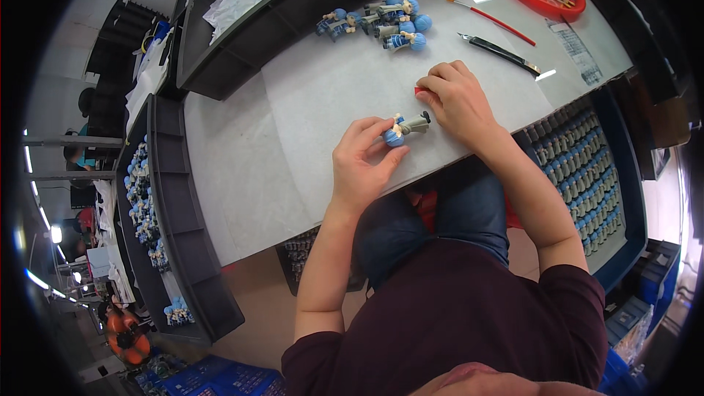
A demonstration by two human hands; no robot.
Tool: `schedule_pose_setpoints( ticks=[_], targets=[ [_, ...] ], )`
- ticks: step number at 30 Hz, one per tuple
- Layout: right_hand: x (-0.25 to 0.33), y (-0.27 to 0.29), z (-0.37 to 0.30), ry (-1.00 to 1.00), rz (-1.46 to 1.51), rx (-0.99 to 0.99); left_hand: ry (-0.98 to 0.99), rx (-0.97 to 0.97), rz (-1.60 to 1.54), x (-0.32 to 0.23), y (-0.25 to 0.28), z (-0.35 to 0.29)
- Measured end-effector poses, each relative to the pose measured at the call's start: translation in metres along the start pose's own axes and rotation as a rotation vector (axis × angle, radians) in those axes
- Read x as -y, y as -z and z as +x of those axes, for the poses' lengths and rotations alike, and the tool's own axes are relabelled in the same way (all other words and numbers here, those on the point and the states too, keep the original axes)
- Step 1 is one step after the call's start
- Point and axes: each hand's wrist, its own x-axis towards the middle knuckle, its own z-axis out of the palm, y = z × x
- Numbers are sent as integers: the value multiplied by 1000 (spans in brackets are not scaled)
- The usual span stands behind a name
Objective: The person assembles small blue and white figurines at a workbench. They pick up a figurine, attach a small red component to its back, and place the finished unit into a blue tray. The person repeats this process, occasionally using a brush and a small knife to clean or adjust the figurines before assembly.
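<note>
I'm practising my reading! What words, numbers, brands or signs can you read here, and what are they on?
None can be read clearly.
Grey patterned strip on the table: maybe print, too small and blurred to read.
Blue things at the lower left: pale marks, too blurred.
Figurine in the left hand: no lettering visible.

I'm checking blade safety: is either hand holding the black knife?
No, the black knife lies on the worktop, apart from the right hand.

Left forearm [323, 264]: bare, upright; left hand [359, 163], thumb and forefinger in a loose pinch. Right forearm [529, 187]: bare, slanting up leftward; right hand [460, 105], fingers curled toward thumb.
</note>
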Motion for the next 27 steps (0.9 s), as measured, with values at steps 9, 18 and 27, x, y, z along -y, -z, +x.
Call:
schedule_pose_setpoints(
  ticks=[9,18,27],
  targets=[
    [23,16,-6,-300,371,-5,-26,-10,-9,1,0,-1],
    [66,6,-23,-345,466,-11,-134,-22,118,6,1,-3],
    [66,5,-26,-252,279,-76,-176,-38,131,10,0,-4]
  ],
)
